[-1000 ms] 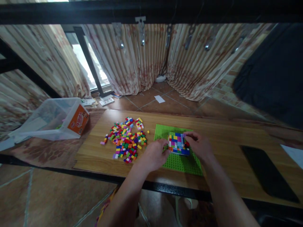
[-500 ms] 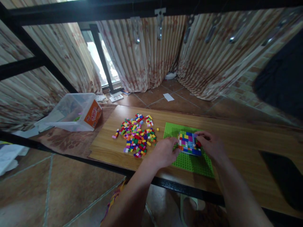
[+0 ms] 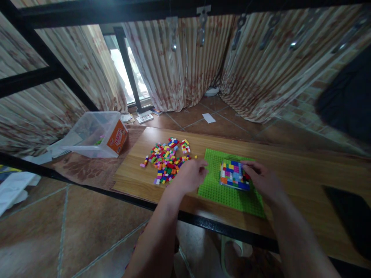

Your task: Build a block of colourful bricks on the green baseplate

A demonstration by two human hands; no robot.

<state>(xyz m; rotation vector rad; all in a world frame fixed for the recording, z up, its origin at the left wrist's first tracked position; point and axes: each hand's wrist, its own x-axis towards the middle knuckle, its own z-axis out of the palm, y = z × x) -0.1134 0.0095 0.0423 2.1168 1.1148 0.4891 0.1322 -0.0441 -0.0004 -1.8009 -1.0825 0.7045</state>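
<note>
A square build of toy bricks (image 3: 228,177), many-coloured on top, rests on a green studded baseplate (image 3: 213,189). My right hand (image 3: 262,177) holds the build at its right edge, its fingertips by the back corner. To the left of the build, apart from it, my left hand (image 3: 193,173) hovers between the baseplate and the loose bricks. Its fingers are slightly curled and apart, and no brick shows in them. A heap of small loose bricks (image 3: 165,156) in many colours lies left of that hand, which covers the heap's right front part.
The wooden table (image 3: 133,173) has a dark frame along its front edge. A clear plastic box (image 3: 89,148) with an orange label stands at the left. A dark flat object (image 3: 348,216) lies at the right. Striped curtains (image 3: 185,69) hang behind.
My left hand has left the brick build and moved left to the edge of the loose bricks. My right hand stays at the build's right edge. The view has shifted slightly.
</note>
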